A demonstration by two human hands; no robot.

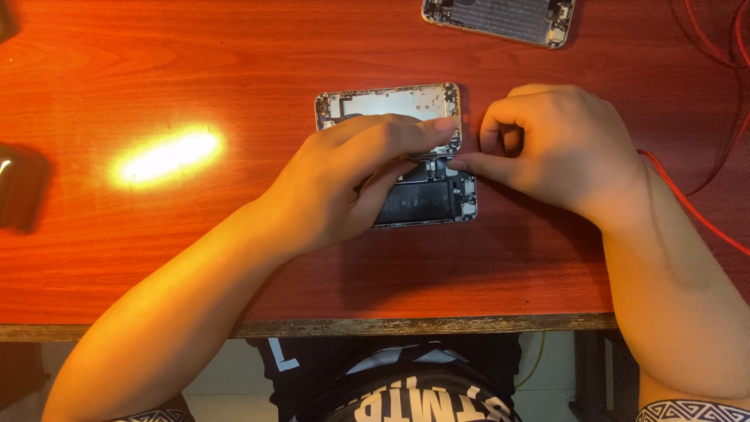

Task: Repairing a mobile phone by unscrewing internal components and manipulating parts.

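Observation:
An opened smartphone lies in the middle of the red wooden table (234, 70). Its screen panel (391, 105) is folded back, showing its metal inner side, and the lower body (426, 202) with a black battery lies beneath. My left hand (351, 176) rests over the phone, thumb and forefinger pinching at the joint between the two halves. My right hand (547, 144) sits at the phone's right edge, fingers curled, forefinger tip touching the same joint. Whether a small part is held there is hidden by the fingers.
A second opened phone shell (500, 17) lies at the far edge of the table. Red cables (703, 211) run along the right side. A dark object (19, 187) sits at the left edge. Lamp glare (168, 156) marks the table's left part. The table's front edge is close to my body.

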